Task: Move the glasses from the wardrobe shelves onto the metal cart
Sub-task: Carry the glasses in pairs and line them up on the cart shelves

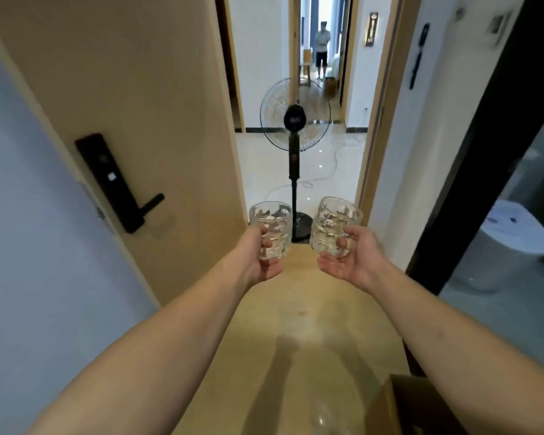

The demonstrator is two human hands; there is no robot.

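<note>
I carry two clear, dimpled glasses in front of me, one in each hand. My left hand (258,255) grips the left glass (270,221) from its left side, fingers curled round its lower half. The right glass (335,224) tilts slightly left, held by my right hand (355,259) from below and the right. Both glasses look empty. Neither the wardrobe shelves nor the metal cart are in view.
An open wooden door (123,120) with a black lock and handle (120,183) is on my left. A standing fan (295,127) blocks the middle of the doorway ahead. A person (322,48) stands far down the corridor. A cardboard box (399,406) sits low right, a white drum (512,243) at right.
</note>
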